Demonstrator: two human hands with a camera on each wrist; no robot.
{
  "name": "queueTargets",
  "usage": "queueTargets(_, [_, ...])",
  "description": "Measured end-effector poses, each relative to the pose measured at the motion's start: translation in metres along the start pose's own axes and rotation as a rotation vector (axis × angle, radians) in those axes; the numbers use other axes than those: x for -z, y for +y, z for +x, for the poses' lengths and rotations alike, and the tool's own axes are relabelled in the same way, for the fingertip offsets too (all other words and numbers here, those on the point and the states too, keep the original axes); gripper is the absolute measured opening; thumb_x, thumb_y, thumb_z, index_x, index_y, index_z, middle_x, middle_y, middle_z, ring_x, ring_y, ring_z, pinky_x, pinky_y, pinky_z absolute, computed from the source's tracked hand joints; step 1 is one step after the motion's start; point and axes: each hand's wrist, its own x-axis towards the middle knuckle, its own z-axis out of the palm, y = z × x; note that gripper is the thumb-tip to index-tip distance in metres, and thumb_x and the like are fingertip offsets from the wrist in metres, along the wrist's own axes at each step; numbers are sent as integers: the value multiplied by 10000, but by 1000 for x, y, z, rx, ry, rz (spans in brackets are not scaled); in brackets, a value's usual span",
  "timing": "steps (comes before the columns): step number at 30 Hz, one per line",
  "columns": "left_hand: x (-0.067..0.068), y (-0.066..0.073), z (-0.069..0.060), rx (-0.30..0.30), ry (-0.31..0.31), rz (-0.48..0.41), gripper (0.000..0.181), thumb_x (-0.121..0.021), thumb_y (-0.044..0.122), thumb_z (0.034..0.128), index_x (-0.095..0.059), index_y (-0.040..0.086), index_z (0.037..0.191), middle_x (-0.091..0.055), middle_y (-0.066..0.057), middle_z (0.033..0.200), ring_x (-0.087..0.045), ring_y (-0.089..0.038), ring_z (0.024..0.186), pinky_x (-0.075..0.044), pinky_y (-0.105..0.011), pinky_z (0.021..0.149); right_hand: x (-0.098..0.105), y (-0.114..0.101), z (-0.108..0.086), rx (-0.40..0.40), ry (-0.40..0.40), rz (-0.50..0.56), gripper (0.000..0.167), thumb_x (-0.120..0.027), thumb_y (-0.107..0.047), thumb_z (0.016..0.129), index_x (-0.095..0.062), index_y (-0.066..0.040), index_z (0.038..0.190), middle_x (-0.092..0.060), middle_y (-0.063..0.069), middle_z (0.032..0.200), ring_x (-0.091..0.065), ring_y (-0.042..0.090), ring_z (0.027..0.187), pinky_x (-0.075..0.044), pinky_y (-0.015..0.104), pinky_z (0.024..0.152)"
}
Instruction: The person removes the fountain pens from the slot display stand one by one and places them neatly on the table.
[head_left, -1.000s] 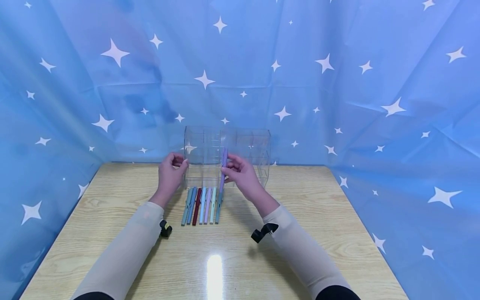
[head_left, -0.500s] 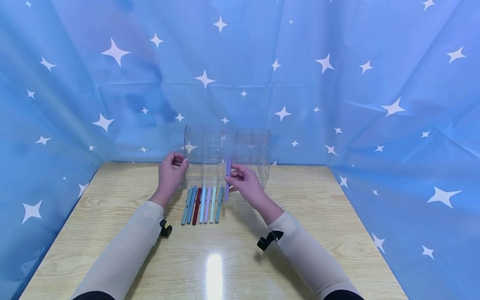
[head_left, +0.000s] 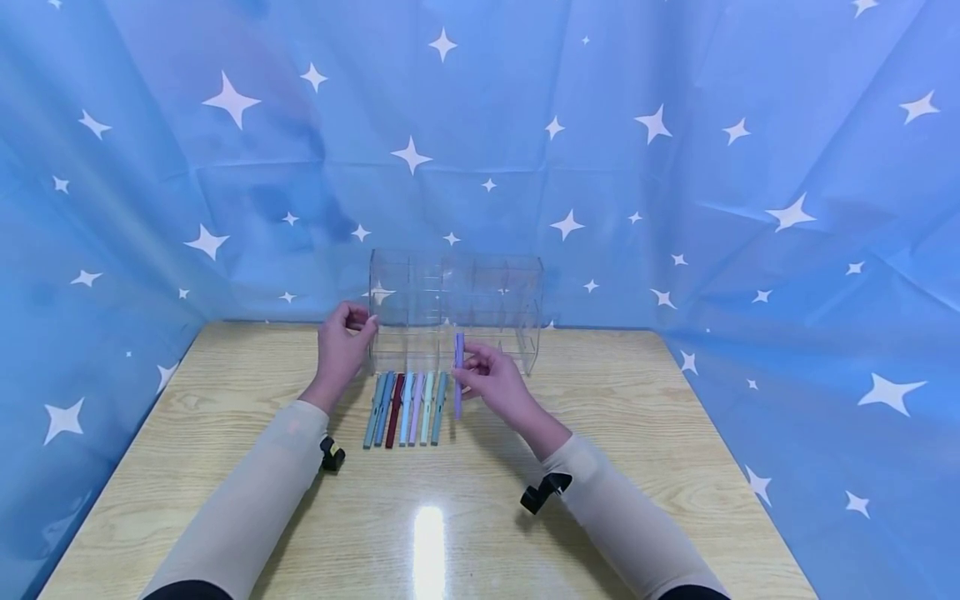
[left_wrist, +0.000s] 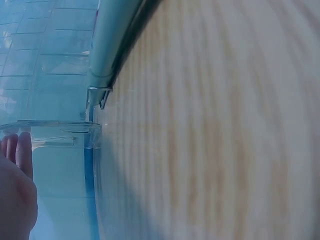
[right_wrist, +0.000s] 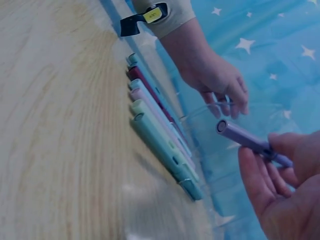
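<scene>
My right hand (head_left: 495, 379) pinches a purple pen (head_left: 459, 396) between thumb and fingers, nearly upright, just right of a row of pens. In the right wrist view, the purple pen (right_wrist: 242, 135) points its end towards the row. On the table lie several capped pens side by side, among them a dark red pen (head_left: 394, 410), a pale green pen (head_left: 427, 410) and a teal pen (head_left: 438, 410). Behind them stands a clear plastic organizer (head_left: 486, 287) with compartments. My left hand (head_left: 341, 346) touches its left side; the left wrist view shows the fingers (left_wrist: 24, 152) fairly straight against the wall.
The wooden table (head_left: 600, 392) ends at a blue curtain (head_left: 637, 183) with white stars, close behind the organizer. A small black wrist camera (head_left: 546, 493) sticks out from the right sleeve, another black camera (head_left: 332, 456) from the left.
My right hand has brought the purple pen down and slightly right, away from the organizer's front to beside the teal pen. The left hand stays at the organizer's side.
</scene>
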Motion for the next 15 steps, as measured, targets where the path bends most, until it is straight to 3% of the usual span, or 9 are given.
queueTargets(7, [0, 0, -1, 3, -3, 9, 209, -764, 230, 1066, -692, 64, 1169, -722, -104, 1085, -670, -243, 992, -551, -298, 797, -4, 8, -6, -13, -26, -14, 584, -793, -41, 1015, -563, 35, 1547, -713, 158, 1094, -729, 219, 881, -682, 507, 808])
queueTargets(15, [0, -2, -1, 8, -4, 10, 220, -769, 240, 1064, -687, 64, 1168, -718, -97, 1082, -664, -237, 994, -555, -297, 782, -7, 14, -13, -54, -24, -22, 714, -792, -26, 1010, -468, -63, 1645, -679, 175, 1120, -708, 243, 906, -687, 466, 790])
